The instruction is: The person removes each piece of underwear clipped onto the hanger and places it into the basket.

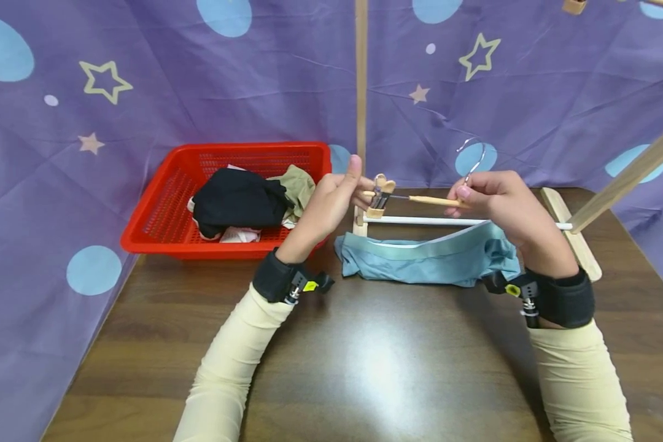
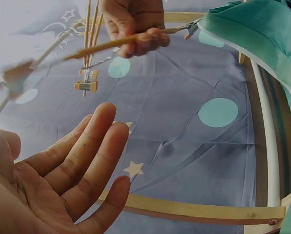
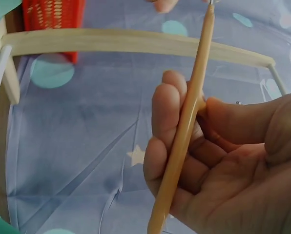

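My right hand [image 1: 503,193] grips the wooden bar [image 1: 431,200] of a clip hanger, with its metal hook [image 1: 477,161] rising above the fingers. At the hanger's left end is a wooden clip [image 1: 380,197]. Beside that clip is my left hand [image 1: 334,199], thumb up; its fingers are extended and hold nothing in the left wrist view. A teal piece of underwear [image 1: 420,261] spreads below the hanger, its waistband sloping up toward my right hand. In the left wrist view, a corner of the teal cloth [image 2: 233,22] meets another clip [image 2: 190,30] on the hanger.
A red basket [image 1: 143,236] on the left holds a black garment [image 1: 237,202] and an olive one [image 1: 298,187]. Behind the underwear stands a wooden rack with an upright post [image 1: 361,80], a slanted post [image 1: 630,172] and a white rod [image 1: 420,220]. More hangers [image 2: 89,44] hang beyond.
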Tool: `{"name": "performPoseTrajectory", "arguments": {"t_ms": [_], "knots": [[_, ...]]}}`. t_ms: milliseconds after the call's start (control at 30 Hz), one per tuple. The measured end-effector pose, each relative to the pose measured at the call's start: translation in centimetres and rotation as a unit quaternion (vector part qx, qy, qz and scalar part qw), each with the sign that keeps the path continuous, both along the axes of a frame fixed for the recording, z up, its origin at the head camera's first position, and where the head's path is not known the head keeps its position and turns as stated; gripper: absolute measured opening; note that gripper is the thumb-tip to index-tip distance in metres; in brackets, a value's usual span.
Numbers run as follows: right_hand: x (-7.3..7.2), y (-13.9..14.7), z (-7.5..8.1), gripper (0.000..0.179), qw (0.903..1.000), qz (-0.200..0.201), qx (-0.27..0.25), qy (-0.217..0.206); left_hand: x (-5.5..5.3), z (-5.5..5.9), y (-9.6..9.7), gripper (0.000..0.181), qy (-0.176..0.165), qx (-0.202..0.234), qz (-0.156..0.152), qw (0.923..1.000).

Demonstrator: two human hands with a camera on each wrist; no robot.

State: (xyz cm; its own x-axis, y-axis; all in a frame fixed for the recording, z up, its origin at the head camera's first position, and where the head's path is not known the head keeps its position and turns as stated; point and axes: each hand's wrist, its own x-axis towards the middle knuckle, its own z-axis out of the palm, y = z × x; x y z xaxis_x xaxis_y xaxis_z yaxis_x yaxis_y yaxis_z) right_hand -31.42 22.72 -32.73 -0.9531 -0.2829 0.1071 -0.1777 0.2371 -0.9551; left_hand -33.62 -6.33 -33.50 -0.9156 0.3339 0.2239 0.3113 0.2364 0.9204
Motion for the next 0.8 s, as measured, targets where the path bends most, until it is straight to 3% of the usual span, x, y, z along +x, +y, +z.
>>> {"name": "performPoseTrajectory", "arguments": {"t_ms": [100, 200, 300, 400, 500, 567, 767, 800], "knots": [[0.3, 0.3, 0.4, 0.023, 0.9992, 0.020, -0.035, 0.001, -0.1, -0.1, 0.2, 0.079, -0.001, 0.011, -0.012, 0.9999], [0.4, 0.7, 0.5, 0.024, 0.9943, 0.068, -0.081, 0.013, -0.2, -0.3, 0.3, 0.067, -0.003, 0.024, -0.034, 0.9991], [0.3, 1.3, 0.2, 0.027, 0.9795, 0.140, -0.142, 0.029, -0.4, -0.6, 0.6, 0.065, -0.008, 0.027, -0.046, 0.9985], [0.0, 1.8, -0.2, 0.035, 0.9528, 0.223, -0.204, 0.032, -0.5, -0.9, 0.8, 0.062, -0.018, 0.027, -0.048, 0.9983], [-0.3, 2.1, -0.7, 0.040, 0.9201, 0.295, -0.257, 0.027, -0.5, -1.1, 1.0, 0.060, -0.027, 0.025, -0.053, 0.9979], [-0.6, 2.0, -1.0, 0.035, 0.8995, 0.335, -0.277, 0.038, -0.5, -1.2, 1.2, 0.059, -0.030, 0.019, -0.057, 0.9977], [-1.8, 0.9, -1.8, 0.027, 0.8391, 0.423, -0.333, 0.082, -0.6, -1.9, 1.7, 0.052, -0.033, -0.013, -0.063, 0.9974], [-1.9, 0.7, -1.8, 0.027, 0.8333, 0.430, -0.338, 0.080, -0.6, -2.1, 1.8, 0.050, -0.033, -0.018, -0.063, 0.9973]]}}
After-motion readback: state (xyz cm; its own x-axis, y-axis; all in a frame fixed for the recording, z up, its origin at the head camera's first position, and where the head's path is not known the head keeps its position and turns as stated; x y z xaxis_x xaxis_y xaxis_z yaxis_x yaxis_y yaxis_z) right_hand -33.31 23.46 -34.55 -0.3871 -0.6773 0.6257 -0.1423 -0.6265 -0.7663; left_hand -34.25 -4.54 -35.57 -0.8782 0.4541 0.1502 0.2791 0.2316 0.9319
